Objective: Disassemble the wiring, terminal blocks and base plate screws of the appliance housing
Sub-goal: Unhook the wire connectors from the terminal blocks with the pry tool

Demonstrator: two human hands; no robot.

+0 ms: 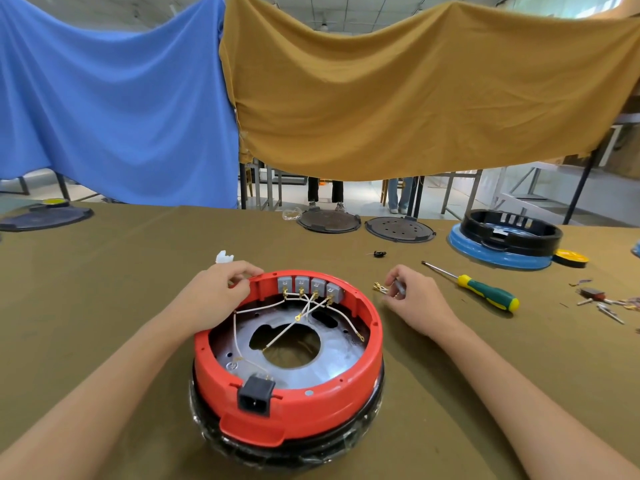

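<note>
The red appliance housing lies upside down on the table, its metal base plate showing inside. Several grey terminal blocks line its far inner wall, and white wires with brass lugs run from them across the plate. A black power socket sits in the near rim. My left hand grips the far left rim of the housing. To the right of the housing, my right hand pinches a small grey terminal piece with brass lugs just above the table.
A green and yellow screwdriver lies right of my right hand. Loose connectors and screws are scattered at the far right. A blue and black housing, two round dark plates and a white clip lie further back.
</note>
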